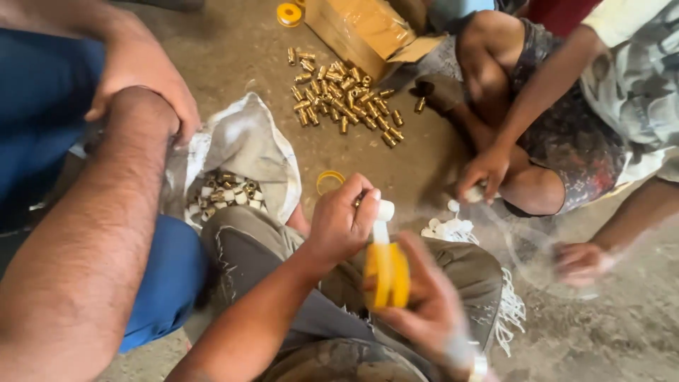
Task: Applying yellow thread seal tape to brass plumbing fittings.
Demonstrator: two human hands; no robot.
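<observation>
Below, the left hand (343,223) gripped a small fitting (384,210) wrapped in white tape, its fingers curled tight round it just above the lap. From the fitting a strip of tape (381,232) ran straight down to a yellow spool (387,276), which the right hand (431,304) held upright between thumb and fingers, close under the left hand. That right hand was blurred, so the exact finger placement could not be told beyond the grasp on the spool. Both hands sat over grey trousers (269,247). To the left, on the concrete floor (233,49), an open white sack (247,145) held a heap of fittings (223,194), some brass, some already white-taped. Further off lay a scatter of bare brass fittings (343,95) beside a cardboard box (361,28), with another yellow spool (288,14) near the box and an empty yellow ring (329,180) just beside the sack. A small pile of taped pieces (445,228) rested right of the left hand. Opposite, a co-worker's hand (484,173) pinched another white piece, and their other hand (580,262) was blurred. At the left edge a third person's forearm (92,233) crossed blue trousers, a hand (145,74) resting above it.
</observation>
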